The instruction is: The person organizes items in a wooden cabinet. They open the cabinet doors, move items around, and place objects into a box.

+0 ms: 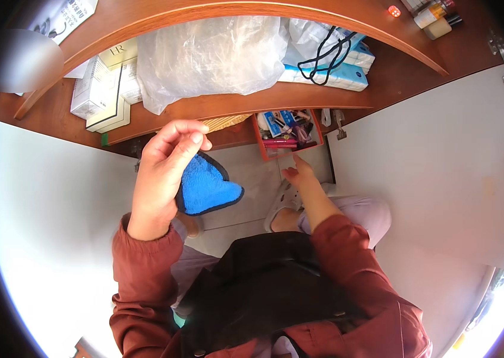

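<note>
My left hand (167, 165) pinches a blue microfibre cloth (207, 185) with a black edging. The cloth hangs folded below my fingers, over the tiled floor. Lower right, my right hand (299, 172) is turned partly palm up with its fingers apart and nothing seen in it. Its fingertips come close to the front edge of an orange-red box (264, 151); whether they touch it I cannot tell. Inside the box lie several cosmetics, among them pink tubes (280, 143) and a blue-and-white packet (274, 124).
Above, a wooden shelf (216, 105) bears boxes (109, 112), a bulky plastic bag (216, 58), tissue packs (337, 77) and a black cord (323, 62). Small bottles (437, 27) and a red die (394, 11) sit higher up. White cabinet doors (435, 156) stand on both sides.
</note>
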Motion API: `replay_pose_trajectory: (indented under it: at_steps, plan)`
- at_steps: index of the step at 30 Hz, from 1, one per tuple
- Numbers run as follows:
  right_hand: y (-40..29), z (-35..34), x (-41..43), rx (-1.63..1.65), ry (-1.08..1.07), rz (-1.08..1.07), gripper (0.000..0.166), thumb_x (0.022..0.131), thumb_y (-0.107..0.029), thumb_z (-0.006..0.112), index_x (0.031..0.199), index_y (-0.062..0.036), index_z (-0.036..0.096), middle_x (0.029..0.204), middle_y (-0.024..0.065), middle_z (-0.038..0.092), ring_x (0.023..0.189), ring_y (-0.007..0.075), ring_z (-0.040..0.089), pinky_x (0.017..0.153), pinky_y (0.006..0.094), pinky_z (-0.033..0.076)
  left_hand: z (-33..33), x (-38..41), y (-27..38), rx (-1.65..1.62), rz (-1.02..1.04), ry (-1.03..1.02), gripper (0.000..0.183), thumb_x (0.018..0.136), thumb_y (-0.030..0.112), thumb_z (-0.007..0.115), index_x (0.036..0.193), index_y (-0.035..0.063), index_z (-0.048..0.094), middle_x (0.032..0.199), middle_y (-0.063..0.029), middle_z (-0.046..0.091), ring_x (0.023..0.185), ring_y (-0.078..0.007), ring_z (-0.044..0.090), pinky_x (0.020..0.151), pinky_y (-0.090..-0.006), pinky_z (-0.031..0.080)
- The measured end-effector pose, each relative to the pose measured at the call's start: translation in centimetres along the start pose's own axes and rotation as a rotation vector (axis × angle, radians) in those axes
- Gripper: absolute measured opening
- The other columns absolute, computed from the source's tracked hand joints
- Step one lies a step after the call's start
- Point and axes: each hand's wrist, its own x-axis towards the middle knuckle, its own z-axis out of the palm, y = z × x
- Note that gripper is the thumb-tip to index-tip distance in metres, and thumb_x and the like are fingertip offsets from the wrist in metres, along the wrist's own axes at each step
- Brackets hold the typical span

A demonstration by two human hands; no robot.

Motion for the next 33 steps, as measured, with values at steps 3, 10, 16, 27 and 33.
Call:
replay_pose_trajectory:
  at_steps: [3, 10, 16, 27, 33]
  plan:
    - [0.5, 1.5, 0.3, -0.012, -0.129, -0.091, 0.038, 0.083, -0.019, 0.060, 0.113, -0.0038, 0.044, 0.102, 0.0161, 0.048, 0.080, 0.0295, 0.055, 0.068, 0.0425, 0.052, -0.5, -0.8, -0.3, 0.073, 0.033, -0.007, 0.011, 0.087, 0.010, 0.051, 0.093, 0.0028, 0.057, 0.080, -0.0026, 0.053, 0.078, -0.0094, 0.049, 0.073, -0.0198, 0.038]
    - [1.8, 0.5, 7.2, 0.101, -0.051, -0.079, 0.024, 0.081, -0.004, 0.047, 0.105, -0.0024, 0.044, 0.091, 0.0161, 0.054, 0.080, 0.0327, 0.059, 0.065, 0.0469, 0.055, -3.4, -1.4, 0.7, 0.188, 0.081, 0.177, 0.013, 0.086, 0.010, 0.055, 0.095, 0.0020, 0.059, 0.079, -0.0018, 0.057, 0.079, -0.0079, 0.051, 0.074, -0.0191, 0.038]
    - [11.6, -3.9, 0.8, -0.109, 0.051, -0.065, 0.031, 0.076, 0.003, 0.044, 0.105, -0.0074, 0.044, 0.081, 0.0128, 0.052, 0.063, 0.0300, 0.058, 0.058, 0.0485, 0.054, -5.3, -1.6, 1.5, 0.216, 0.161, 0.300, 0.016, 0.086, 0.012, 0.055, 0.097, 0.0012, 0.059, 0.081, -0.0024, 0.057, 0.080, -0.0086, 0.052, 0.074, -0.0199, 0.039]
    - [15.9, -2.3, 1.7, -1.108, -0.316, -0.593, 0.025, 0.077, -0.010, 0.053, 0.101, -0.0030, 0.056, 0.082, 0.0185, 0.061, 0.066, 0.0283, 0.062, 0.055, 0.0409, 0.050, -6.5, -3.8, 1.7, 0.174, 0.152, 0.402, 0.018, 0.086, 0.013, 0.054, 0.097, -0.0001, 0.058, 0.082, -0.0044, 0.055, 0.081, -0.0111, 0.051, 0.076, -0.0221, 0.039]
    - [14.2, 4.4, 5.9, -1.155, -0.254, -0.492, 0.041, 0.080, -0.022, 0.055, 0.114, 0.0000, 0.050, 0.087, 0.0205, 0.062, 0.078, 0.0289, 0.061, 0.070, 0.0347, 0.048, -7.0, -4.3, 1.1, 0.207, 0.121, 0.337, 0.015, 0.086, 0.011, 0.055, 0.096, 0.0004, 0.057, 0.083, -0.0041, 0.055, 0.081, -0.0107, 0.051, 0.077, -0.0219, 0.038]
